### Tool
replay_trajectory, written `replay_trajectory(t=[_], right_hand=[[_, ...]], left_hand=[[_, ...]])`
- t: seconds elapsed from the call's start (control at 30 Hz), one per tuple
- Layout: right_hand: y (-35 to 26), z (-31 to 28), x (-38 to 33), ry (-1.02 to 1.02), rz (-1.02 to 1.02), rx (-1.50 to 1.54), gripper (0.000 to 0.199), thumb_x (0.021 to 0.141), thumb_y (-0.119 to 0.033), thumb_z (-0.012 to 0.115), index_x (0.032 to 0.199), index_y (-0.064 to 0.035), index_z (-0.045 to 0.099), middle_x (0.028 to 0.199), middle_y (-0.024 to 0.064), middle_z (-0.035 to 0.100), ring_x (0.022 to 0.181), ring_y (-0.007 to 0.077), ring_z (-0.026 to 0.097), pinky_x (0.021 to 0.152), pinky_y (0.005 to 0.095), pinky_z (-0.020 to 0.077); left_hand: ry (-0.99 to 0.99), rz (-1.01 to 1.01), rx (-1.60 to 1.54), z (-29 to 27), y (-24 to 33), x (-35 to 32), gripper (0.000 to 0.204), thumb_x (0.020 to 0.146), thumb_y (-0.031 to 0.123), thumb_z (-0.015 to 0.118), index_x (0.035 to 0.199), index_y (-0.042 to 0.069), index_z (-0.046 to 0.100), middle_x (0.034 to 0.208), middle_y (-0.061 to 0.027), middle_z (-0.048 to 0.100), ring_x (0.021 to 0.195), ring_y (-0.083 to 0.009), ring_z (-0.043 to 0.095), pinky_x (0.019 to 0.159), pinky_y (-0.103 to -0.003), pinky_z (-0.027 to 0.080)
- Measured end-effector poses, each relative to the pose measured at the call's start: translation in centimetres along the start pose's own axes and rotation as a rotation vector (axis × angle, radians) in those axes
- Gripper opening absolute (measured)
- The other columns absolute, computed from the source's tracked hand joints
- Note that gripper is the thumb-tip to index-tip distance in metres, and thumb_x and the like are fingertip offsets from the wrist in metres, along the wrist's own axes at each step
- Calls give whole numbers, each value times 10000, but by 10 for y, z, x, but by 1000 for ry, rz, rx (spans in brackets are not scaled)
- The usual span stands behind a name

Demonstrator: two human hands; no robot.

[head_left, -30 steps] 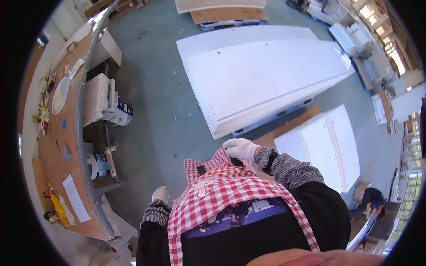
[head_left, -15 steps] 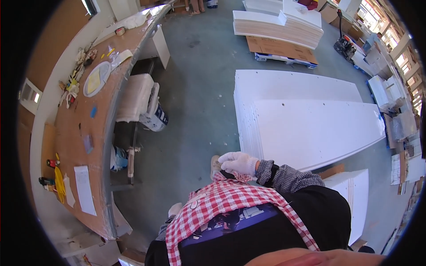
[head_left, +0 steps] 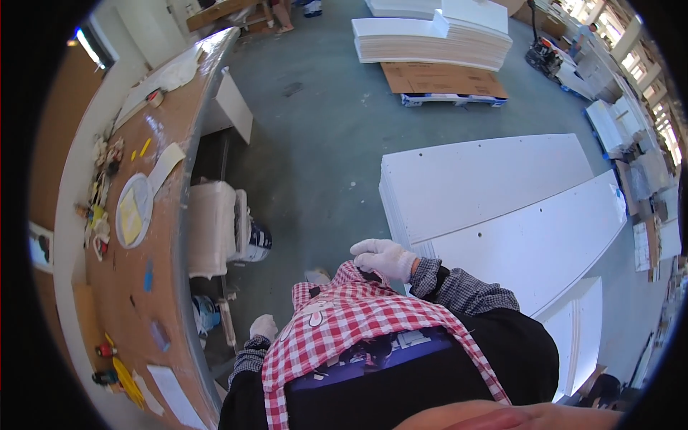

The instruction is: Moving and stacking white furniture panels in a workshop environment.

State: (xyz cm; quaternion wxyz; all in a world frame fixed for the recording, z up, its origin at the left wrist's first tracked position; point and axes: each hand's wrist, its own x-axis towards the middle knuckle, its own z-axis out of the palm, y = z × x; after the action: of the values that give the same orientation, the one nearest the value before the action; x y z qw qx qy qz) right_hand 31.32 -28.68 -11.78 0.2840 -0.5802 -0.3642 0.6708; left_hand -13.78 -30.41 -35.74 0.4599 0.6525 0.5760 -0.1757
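Right hand (head_left: 385, 256), fingers seemingly curled, rests on red-checked apron (head_left: 358, 315) top.

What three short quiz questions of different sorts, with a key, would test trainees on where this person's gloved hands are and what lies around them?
1. True or false: the right hand rests on the top edge of the red-checked apron.
2. Multiple choice: the left hand is A) gripping a white panel, B) hanging free at the person's side near the workbench, C) on the round plate.
3. Fill in: the stack of large white panels lies on the person's ____ side.

Key: 1 true. 2 B; the left hand holds nothing that can be seen. 3 right.
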Motion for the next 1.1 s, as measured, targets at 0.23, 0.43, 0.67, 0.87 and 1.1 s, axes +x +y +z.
replay_trajectory(t=[0.23, 0.43, 0.67, 0.87, 1.1], right_hand=[[-15, -48, 22, 296, 22, 100, 411, 868, -162, 540, 1220, 38, 474, 979, 96, 607, 890, 161, 573, 823, 289, 474], [2, -79, 60, 479, 19, -104, 415, 864, -170, 527, 1219, 38, 479, 975, 95, 605, 867, 154, 569, 814, 274, 469], [33, -123, 82, 642, 171, -78, 396, 837, -210, 525, 1178, -10, 541, 971, 77, 642, 851, 157, 607, 760, 257, 478], [78, -153, 121, 682, 123, 274, 212, 835, -195, 535, 978, -52, 597, 726, 0, 570, 598, 101, 519, 535, 253, 434], [90, -193, 157, 716, 48, 599, 197, 836, -155, 545, 1008, -63, 577, 689, -12, 523, 528, 99, 468, 455, 244, 375]], left_hand=[[154, 229, 549, -96, 80, 87, 176, 750, 202, 590, 855, 65, 621, 941, -173, 627, 933, -338, 588, 772, -410, 488], [208, 409, 606, -160, 138, 158, 66, 720, 87, 598, 782, 71, 614, 828, -107, 619, 829, -268, 608, 687, -363, 493], [143, 447, 655, -208, 168, 251, 126, 719, 116, 600, 841, 87, 614, 887, -111, 617, 866, -271, 600, 721, -368, 491], [115, 433, 209, -231, 192, 285, 173, 726, 174, 577, 827, 47, 635, 919, -157, 626, 914, -333, 587, 780, -420, 483], [102, 548, 798, -277, 254, 306, 262, 787, 255, 516, 944, 83, 638, 1025, -142, 619, 1021, -311, 565, 869, -416, 450]])
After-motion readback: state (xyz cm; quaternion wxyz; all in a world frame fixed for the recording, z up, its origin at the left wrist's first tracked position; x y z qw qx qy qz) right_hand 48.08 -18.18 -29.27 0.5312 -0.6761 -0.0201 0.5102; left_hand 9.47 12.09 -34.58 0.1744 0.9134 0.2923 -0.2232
